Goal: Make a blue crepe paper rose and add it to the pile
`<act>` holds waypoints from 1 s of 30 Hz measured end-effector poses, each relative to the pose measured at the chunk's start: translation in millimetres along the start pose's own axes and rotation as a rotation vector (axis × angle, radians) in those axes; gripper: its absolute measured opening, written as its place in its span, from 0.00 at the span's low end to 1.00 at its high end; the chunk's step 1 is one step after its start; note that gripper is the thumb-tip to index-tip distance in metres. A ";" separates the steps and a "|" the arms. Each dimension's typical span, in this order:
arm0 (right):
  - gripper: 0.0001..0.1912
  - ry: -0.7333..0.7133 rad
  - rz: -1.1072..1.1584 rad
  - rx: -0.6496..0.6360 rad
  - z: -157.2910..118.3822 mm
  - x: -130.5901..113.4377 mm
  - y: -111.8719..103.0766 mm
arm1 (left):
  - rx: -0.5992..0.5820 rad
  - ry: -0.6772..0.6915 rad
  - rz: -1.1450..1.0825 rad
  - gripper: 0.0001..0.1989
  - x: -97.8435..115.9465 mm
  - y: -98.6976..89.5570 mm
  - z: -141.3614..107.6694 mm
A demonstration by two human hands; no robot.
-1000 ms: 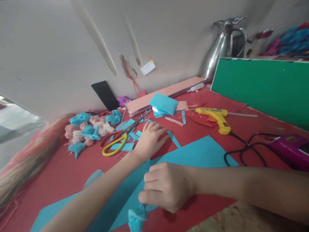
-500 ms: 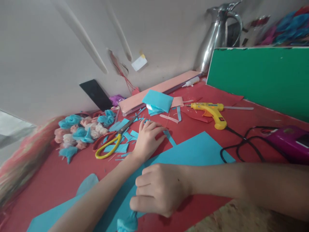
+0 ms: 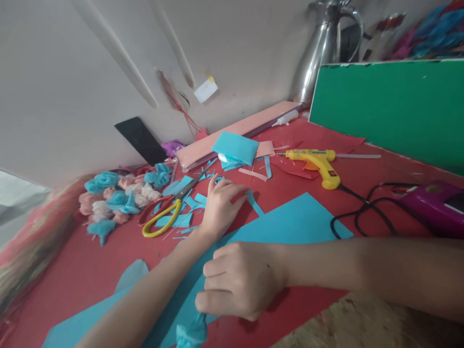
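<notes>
Gripping the wrapped stem of a blue crepe-paper flower (image 3: 190, 334), the right hand (image 3: 241, 280) is closed in a fist, with the bloom hanging below it at the bottom of the view. The left hand (image 3: 221, 205) reaches forward with its fingers curved and partly spread, tips beside a narrow blue paper strip (image 3: 256, 204); whether it pinches the strip I cannot tell. This looks like a moment of holding the flower while reaching among the cut pieces, and picking up something so thin would call for a light fingertip pinch.

A large blue paper sheet (image 3: 290, 217) lies under the forearms. Just left of the left hand, scissors (image 3: 180, 195) rest among blue scraps (image 3: 181, 221), close enough to snag a sideways sweep. Farther left sits a cluster of blue, pink and white paper flowers (image 3: 118, 199).

To the right, a yellow glue gun (image 3: 311, 155) trails its cord toward a purple device (image 3: 431, 208), limiting movement there. The red counter (image 3: 72, 270) ends close under the right forearm; at the back, a green board (image 3: 387, 111) stands before a metal jug (image 3: 317, 53).
</notes>
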State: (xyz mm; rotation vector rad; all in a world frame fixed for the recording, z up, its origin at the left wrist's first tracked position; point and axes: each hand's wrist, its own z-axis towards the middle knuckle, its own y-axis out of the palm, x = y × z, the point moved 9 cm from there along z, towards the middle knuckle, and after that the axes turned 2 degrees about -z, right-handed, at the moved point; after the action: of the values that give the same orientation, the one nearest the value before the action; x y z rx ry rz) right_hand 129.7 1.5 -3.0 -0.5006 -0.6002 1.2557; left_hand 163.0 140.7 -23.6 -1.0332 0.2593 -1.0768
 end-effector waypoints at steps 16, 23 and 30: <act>0.07 -0.015 0.027 -0.133 -2.1 -2.0 12.1 | -0.018 -0.094 -0.098 0.04 -5.4 1.0 -1.7; 0.07 -0.004 0.012 -0.056 -2.6 -1.0 7.7 | 0.004 -0.092 -0.154 0.04 -4.1 -4.5 -0.4; 0.07 -0.007 0.013 -0.068 -1.5 -1.0 5.8 | -0.058 -0.121 -0.227 0.03 -7.8 6.0 -1.1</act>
State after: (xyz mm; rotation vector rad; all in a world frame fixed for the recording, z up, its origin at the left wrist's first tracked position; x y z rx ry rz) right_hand 126.3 1.9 -8.0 -0.5584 -0.6479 1.2532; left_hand 162.1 147.0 -31.2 -1.1959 0.0767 -1.2105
